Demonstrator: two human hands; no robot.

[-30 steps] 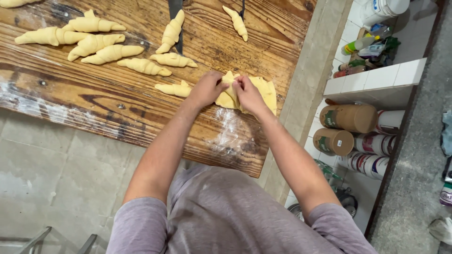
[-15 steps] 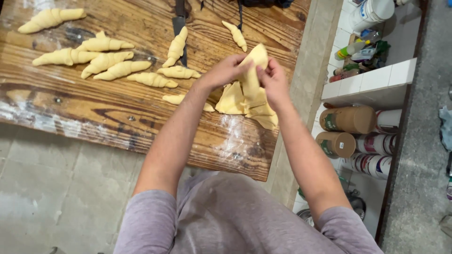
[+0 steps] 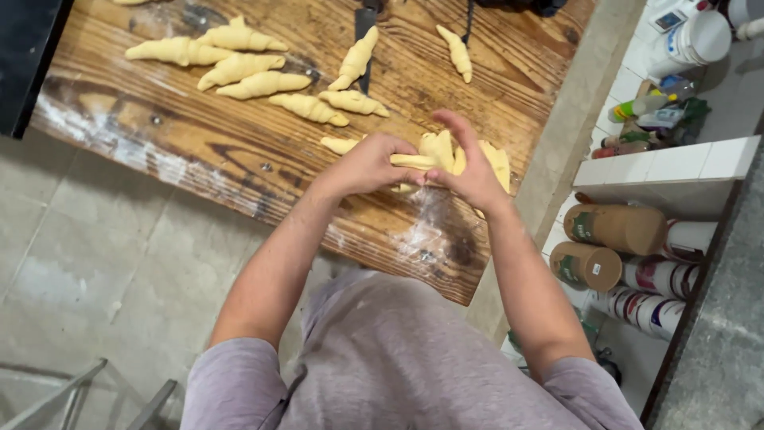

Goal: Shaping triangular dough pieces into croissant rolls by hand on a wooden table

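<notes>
My left hand [image 3: 372, 164] and my right hand [image 3: 469, 169] meet over the near right part of a floured wooden table [image 3: 239, 159]. Both grip one pale yellow dough piece [image 3: 415, 161], stretched sideways between the fingers. Under and behind the hands lies a small pile of cut dough triangles [image 3: 497, 163]. Several rolled, unbaked croissants [image 3: 239, 68] lie in a loose group on the far left of the table, and one more croissant [image 3: 458, 52] lies apart at the far right. My arms and grey shirt fill the lower middle of the view.
A knife [image 3: 366, 32] lies at the table's far edge among the croissants. To the right, beyond a concrete strip, a tiled shelf [image 3: 668, 163] holds bottles, with brown paper rolls [image 3: 613, 227] and tins below. Grey tile floor lies to the left.
The dough piece was lifted and hung from my raised hands half a second ago. Now both hands are lower, close above the table, holding it stretched sideways.
</notes>
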